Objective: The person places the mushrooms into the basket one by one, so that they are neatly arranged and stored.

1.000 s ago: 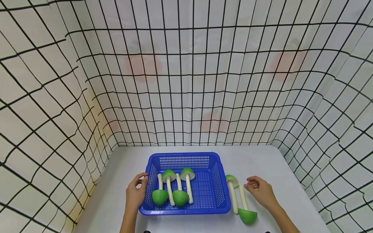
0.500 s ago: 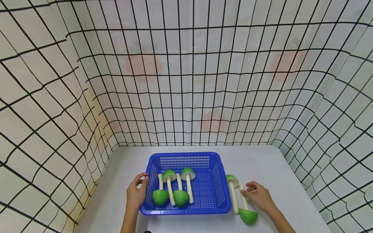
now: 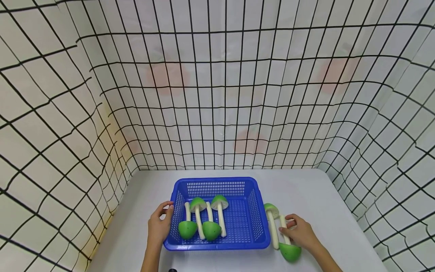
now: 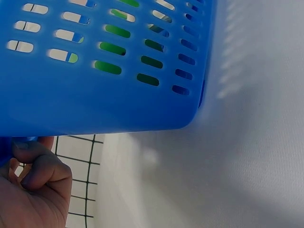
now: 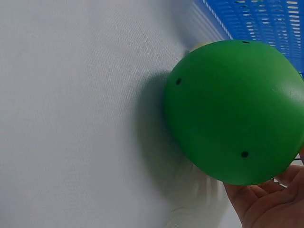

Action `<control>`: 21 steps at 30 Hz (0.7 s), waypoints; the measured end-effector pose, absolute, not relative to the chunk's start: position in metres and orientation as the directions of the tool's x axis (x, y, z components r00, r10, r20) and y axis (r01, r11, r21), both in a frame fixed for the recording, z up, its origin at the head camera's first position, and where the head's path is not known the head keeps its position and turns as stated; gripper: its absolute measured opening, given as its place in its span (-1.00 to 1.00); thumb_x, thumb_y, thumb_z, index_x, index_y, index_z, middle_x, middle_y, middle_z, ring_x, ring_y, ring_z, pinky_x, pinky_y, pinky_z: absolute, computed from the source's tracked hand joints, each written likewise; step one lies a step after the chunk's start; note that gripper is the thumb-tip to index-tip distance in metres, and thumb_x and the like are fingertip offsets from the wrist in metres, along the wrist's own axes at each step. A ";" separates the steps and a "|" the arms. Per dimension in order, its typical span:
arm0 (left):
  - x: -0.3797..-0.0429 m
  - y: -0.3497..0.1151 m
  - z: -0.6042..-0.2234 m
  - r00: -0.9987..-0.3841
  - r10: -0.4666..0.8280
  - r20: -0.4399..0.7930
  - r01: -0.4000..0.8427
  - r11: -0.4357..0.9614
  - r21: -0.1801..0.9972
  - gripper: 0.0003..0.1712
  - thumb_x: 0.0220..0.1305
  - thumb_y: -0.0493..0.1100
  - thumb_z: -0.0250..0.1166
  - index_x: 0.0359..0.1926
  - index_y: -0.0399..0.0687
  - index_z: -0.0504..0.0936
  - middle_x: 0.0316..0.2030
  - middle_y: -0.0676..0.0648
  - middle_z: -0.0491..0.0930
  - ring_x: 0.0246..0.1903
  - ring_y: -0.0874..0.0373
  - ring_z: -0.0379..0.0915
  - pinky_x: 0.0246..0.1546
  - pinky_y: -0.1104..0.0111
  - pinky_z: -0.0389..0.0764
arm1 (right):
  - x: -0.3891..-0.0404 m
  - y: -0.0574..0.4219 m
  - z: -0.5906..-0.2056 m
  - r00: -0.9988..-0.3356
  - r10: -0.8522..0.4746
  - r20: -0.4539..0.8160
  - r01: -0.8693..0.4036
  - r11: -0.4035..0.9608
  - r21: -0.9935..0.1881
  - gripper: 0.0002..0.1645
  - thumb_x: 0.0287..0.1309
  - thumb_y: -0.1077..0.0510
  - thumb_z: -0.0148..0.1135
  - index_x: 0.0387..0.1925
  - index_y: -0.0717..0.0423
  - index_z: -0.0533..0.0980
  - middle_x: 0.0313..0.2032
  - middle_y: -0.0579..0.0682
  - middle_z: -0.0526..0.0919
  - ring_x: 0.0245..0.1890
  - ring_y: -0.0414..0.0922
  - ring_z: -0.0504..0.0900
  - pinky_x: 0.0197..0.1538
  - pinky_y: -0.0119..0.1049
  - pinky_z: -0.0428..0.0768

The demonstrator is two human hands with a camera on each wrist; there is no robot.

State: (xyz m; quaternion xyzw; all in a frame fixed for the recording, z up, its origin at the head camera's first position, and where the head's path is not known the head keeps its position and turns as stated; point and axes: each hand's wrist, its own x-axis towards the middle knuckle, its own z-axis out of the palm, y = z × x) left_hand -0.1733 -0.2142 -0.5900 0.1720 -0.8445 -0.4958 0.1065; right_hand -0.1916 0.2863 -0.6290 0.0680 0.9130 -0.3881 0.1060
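My left hand [image 3: 160, 226] grips the left rim of a blue plastic basket [image 3: 217, 247]; in the left wrist view the thumb [image 4: 35, 159] and fingers curl at the rim. Several toy mushrooms [image 3: 211, 231] with green caps and white stems lie in the basket's left half, caps alternating near and far. Beyond its right side, my right hand [image 3: 301, 233] pinches the stem of a toy mushroom [image 3: 290, 252] whose cap points toward me. That green cap [image 5: 232, 111] fills much of the right wrist view and hides most of the fingers. Another toy mushroom [image 3: 273, 230] lies between it and the basket.
The basket stands on a white table [image 3: 142, 189]. Black grid netting [image 3: 224, 113] over pale sheeting encloses the back and both sides. A small dark round object [image 3: 172, 270] shows at the bottom edge.
My right hand has moved left and slightly down, from beside the mushroom onto its stem, where the fingers now pinch it. The left hand stays at the basket's rim.
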 end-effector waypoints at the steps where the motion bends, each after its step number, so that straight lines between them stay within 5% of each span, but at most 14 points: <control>1: -0.173 -0.214 -0.590 -0.918 -0.397 0.008 -0.186 0.449 0.874 -0.62 0.53 0.16 0.16 0.21 0.18 0.62 -0.05 -0.24 0.67 -0.41 0.09 0.55 -0.46 0.39 0.58 | -0.191 0.286 -0.629 -0.968 0.041 -0.246 0.206 0.688 -0.696 -0.20 0.06 -0.07 0.57 0.20 0.24 0.45 -0.20 0.02 0.65 -0.36 -0.14 0.62 -0.37 -0.26 0.63; 21: -0.175 -0.216 -0.592 -0.919 -0.394 0.012 -0.181 0.450 0.874 -0.61 0.52 0.18 0.16 0.20 0.20 0.63 -0.05 -0.23 0.69 -0.42 0.10 0.56 -0.46 0.38 0.55 | -0.184 0.287 -0.621 -0.967 0.045 -0.250 0.213 0.680 -0.702 -0.07 0.03 -0.02 0.58 0.32 0.31 0.36 -0.14 0.10 0.68 -0.41 -0.14 0.64 -0.38 -0.24 0.63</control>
